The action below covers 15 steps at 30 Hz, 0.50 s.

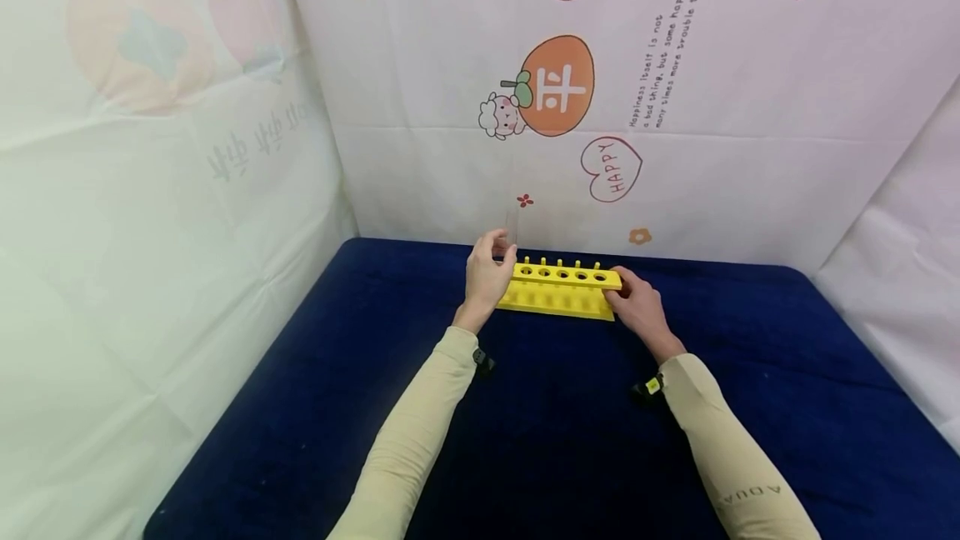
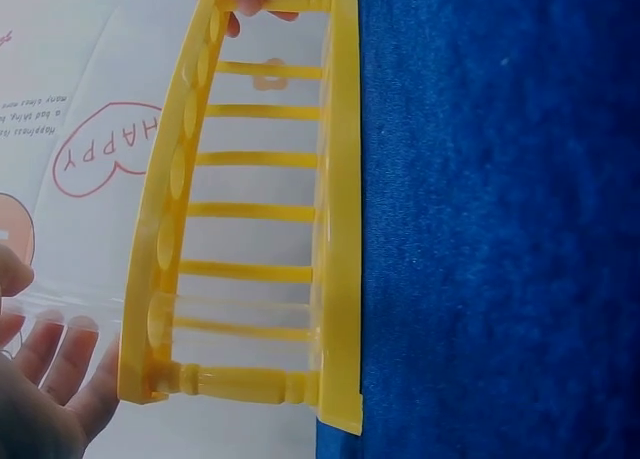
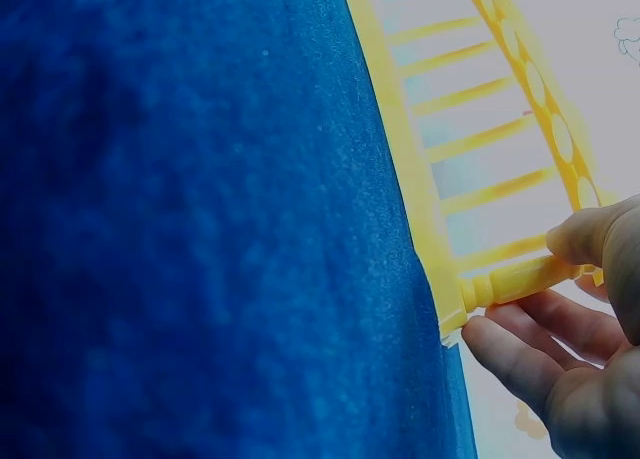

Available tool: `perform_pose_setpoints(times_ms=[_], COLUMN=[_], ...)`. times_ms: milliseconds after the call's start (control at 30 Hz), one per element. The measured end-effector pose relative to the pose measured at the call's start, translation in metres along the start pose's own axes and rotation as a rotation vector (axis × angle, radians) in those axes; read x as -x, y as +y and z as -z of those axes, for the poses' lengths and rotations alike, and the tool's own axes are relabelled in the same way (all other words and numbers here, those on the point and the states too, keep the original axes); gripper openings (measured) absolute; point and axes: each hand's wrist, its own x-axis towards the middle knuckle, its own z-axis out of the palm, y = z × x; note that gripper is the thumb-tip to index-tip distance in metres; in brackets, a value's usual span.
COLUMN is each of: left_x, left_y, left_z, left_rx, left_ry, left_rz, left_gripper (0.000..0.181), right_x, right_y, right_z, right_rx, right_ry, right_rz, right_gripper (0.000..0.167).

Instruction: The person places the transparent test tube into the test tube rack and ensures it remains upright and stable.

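A yellow test tube rack (image 1: 558, 277) stands upright on the dark blue cloth, with a row of round holes along its top bar. My left hand (image 1: 487, 272) is at the rack's left end, thumb and fingers around a clear test tube (image 1: 512, 227). In the left wrist view the test tube (image 2: 240, 314) passes down through the end hole; its outline is faint. At the other end my right hand (image 1: 637, 303) grips the rack's end post, thumb on one side and fingers on the other, as the right wrist view shows.
Dark blue cloth (image 1: 555, 423) covers the table. White printed sheets hang behind it (image 1: 420, 107) and at the left side (image 1: 150, 273), close to the table's edges. A row of short yellow pegs (image 1: 559, 263) stands along the rack's back.
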Motion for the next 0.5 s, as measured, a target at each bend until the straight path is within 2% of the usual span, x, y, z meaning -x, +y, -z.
perform_pose_setpoints(times_ms=[267, 500], left_x=[0.0042, 0.0012], left_y=[-0.0006, -0.0011], left_z=[-0.0025, -0.002], left_rx=[0.005, -0.011], left_ry=[-0.007, -0.015], left_rz=[0.008, 0.012], left_gripper=[0.032, 0.031], right_x=[0.0023, 0.0008], right_y=[0.0038, 0.0036], right_z=[-0.001, 0.0021], right_rx=[0.002, -0.02], right_ry=[-0.003, -0.01], right_rz=[-0.013, -0.001], right_gripper=[0.033, 0.04])
